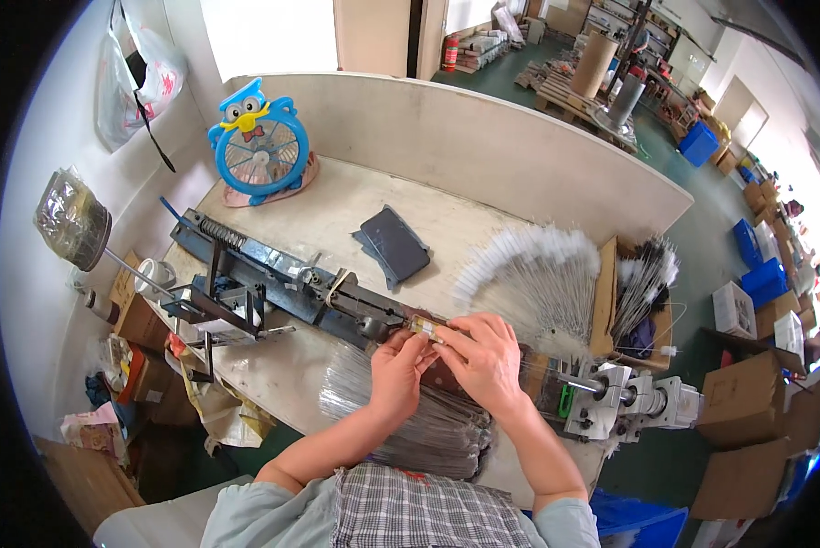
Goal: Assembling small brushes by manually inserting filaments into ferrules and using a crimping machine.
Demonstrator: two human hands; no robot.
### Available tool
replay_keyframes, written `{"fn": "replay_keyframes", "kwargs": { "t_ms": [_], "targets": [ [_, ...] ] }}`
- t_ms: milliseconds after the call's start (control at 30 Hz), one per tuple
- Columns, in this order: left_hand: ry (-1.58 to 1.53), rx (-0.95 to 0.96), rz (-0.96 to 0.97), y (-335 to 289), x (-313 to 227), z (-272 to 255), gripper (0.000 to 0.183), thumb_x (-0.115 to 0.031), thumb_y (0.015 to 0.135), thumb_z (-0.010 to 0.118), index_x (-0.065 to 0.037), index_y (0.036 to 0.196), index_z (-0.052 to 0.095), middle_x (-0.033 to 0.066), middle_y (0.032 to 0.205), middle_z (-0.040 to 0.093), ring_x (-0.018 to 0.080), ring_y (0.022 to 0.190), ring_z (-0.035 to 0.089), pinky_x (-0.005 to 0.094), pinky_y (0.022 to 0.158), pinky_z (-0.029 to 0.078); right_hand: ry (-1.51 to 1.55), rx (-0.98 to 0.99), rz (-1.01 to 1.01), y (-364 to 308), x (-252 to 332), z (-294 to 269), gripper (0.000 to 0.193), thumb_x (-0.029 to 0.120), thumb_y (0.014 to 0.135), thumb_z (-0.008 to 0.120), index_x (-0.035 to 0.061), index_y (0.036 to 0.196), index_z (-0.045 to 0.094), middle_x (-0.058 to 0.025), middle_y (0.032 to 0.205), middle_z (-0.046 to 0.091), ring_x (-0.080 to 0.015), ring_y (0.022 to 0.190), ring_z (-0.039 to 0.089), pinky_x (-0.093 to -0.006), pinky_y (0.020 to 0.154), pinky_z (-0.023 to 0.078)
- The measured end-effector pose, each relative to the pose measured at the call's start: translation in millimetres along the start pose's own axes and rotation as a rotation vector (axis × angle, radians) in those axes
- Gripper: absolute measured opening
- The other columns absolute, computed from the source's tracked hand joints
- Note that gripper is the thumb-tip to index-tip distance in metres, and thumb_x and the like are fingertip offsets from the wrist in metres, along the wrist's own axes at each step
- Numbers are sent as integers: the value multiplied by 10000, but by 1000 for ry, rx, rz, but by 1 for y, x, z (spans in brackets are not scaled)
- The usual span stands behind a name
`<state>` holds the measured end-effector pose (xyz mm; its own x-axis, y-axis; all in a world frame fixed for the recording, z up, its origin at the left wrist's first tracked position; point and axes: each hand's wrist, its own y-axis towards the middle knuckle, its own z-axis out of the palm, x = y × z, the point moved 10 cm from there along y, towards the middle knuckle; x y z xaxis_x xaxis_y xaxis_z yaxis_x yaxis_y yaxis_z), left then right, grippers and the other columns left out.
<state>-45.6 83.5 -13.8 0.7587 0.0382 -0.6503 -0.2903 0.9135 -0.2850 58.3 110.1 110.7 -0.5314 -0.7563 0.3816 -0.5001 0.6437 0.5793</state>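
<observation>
My left hand (398,373) and my right hand (486,363) meet over the middle of a long metal bench fixture (291,279). Both have their fingers closed in a pinch. A small yellowish piece (425,326) shows at their fingertips; whether it is held or part of the fixture I cannot tell. Beneath my forearms lies a thick bundle of thin metal wires (437,434). To the right of my right hand, a fan of thin wire brushes with white bristle tips (538,260) is spread on the table.
A motor-driven spindle (629,397) sits at the table's right edge. Beside the brushes stands a cardboard box (606,297) with more brushes. A dark phone (394,245) and a blue fan (262,151) are behind the fixture. A low partition (483,142) borders the far side.
</observation>
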Motion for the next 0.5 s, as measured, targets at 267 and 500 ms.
{"fn": "replay_keyframes", "kwargs": {
  "t_ms": [267,500],
  "targets": [
    [-44,-42,-8,2,0,-5,89,-77,890,545,-34,965,566,48,940,620,141,848,612,291,774,488,32,82,20,8,5,13,241,148,698,716,125,938,698,-16,943,631,-234,926,572,-373,791,456],
    [-167,-12,-54,1,8,-13,151,-158,909,523,-37,990,564,56,964,617,156,892,601,314,803,478,61,82,13,12,8,13,232,148,697,718,101,923,699,-31,946,638,-243,911,581,-367,789,463]
  ]
}}
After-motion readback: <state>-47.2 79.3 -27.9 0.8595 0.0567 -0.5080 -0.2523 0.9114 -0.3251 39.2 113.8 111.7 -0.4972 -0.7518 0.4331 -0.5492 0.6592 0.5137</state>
